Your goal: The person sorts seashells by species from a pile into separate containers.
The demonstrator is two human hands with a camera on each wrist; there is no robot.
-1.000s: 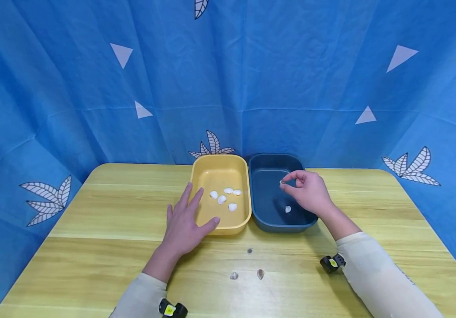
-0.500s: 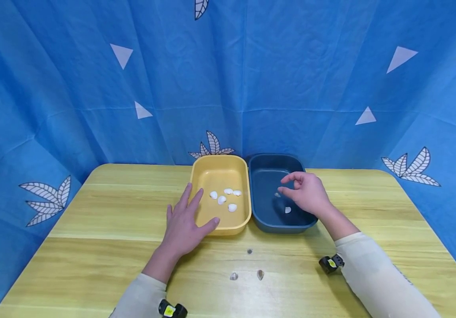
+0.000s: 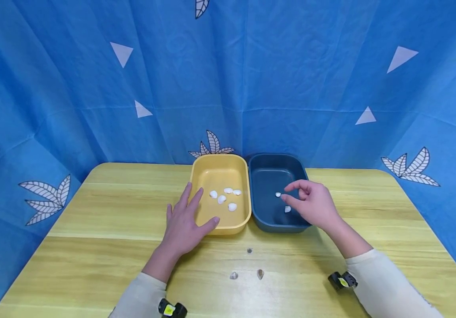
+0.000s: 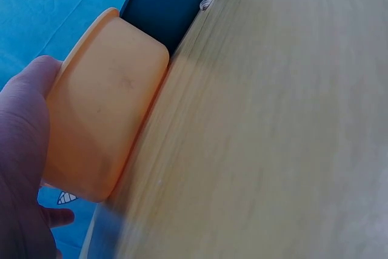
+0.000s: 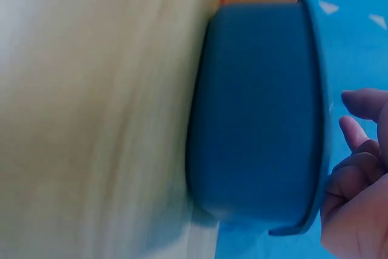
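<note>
My right hand (image 3: 316, 204) hovers over the right side of the dark blue tray (image 3: 265, 221). Its thumb and index finger are spread with a gap between them, the other fingers folded in. Inside that tray lie two small whitish shells, one (image 3: 277, 194) just off the thumb tip and one (image 3: 288, 209) below the hand. At the left wall of the yellow tray (image 3: 208, 163), my left hand (image 3: 184, 227) rests with its fingers spread, thumb over the front corner. Several white shells, among them a front one (image 3: 232, 207), lie in the yellow tray.
Three shells lie on the wooden table (image 3: 112, 265) in front of the trays: a small grey one (image 3: 249, 251), a pale one (image 3: 234, 275) and a brownish one (image 3: 260, 274). The trays stand side by side, against a blue curtain (image 3: 228, 79) behind the table.
The right thumb and index finger have let go of a shell, which now lies in the blue tray. The right hand has since drawn back slightly toward the right. My left hand stays put.
</note>
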